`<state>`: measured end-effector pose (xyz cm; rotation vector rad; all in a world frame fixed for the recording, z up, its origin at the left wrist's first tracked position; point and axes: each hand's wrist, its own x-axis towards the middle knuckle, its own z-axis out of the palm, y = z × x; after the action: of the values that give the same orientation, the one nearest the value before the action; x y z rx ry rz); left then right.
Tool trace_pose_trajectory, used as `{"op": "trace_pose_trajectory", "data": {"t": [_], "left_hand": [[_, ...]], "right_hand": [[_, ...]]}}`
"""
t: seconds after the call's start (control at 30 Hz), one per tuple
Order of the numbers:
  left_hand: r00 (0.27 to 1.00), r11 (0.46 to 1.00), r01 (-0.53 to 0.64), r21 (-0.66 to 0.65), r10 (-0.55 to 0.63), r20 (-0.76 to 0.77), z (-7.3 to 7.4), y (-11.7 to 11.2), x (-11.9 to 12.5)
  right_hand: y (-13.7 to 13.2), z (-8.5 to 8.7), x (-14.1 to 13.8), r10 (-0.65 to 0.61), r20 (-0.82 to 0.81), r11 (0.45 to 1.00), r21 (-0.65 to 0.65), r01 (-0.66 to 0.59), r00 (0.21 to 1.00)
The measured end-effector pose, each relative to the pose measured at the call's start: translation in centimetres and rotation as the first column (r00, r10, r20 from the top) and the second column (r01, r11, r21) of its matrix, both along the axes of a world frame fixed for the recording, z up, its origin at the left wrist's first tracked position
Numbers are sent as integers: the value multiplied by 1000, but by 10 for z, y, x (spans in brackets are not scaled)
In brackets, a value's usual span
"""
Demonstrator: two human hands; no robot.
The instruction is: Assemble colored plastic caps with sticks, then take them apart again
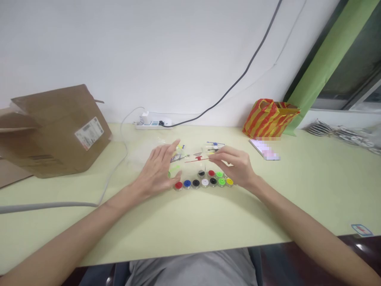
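My right hand (236,163) pinches one end of a thin red arrow-like pointer (199,159) between thumb and fingertips, holding it roughly level above the table. My left hand (156,167) is spread at the left, thumb apart from the fingers, with small coloured plastic parts (180,147) around and partly behind it. Below both hands run two rows of small round pieces with coloured tops, among them a red one (178,185), a white one (205,182) and a yellow one (229,181). A blue pointer (215,143) and a dark one lie behind the right hand.
A large cardboard box (68,135) stands at left. Against the wall sit a power strip (153,125) and a striped bag (268,119), with a phone (264,150) before it. A grey cable (114,174) crosses the table (178,226). Clear plastic (139,153) lies behind my left hand.
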<state>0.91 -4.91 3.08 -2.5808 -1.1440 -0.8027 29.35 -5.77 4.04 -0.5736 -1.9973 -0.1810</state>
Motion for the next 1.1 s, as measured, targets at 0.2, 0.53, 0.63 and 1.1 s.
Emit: {"op": "trace_pose_trajectory", "data": {"t": [0.2, 0.53, 0.63, 1.1], "left_hand": [[995, 995, 104, 8, -104, 3, -1, -9, 9], [996, 996, 86, -17, -86, 3, -4, -2, 1], [999, 999, 25, -26, -24, 25, -1, 2, -6], [999, 998, -53, -24, 53, 9, -8, 19, -23]], "right_hand": [[-16, -16, -34, -38, -3, 998, 49, 38, 999], [-9, -7, -24, 24, -59, 993, -112, -31, 998], [9, -2, 7, -182, -69, 970, -177, 167, 981], [52, -19, 60, -405, 490, 660, -427, 618, 772]]}}
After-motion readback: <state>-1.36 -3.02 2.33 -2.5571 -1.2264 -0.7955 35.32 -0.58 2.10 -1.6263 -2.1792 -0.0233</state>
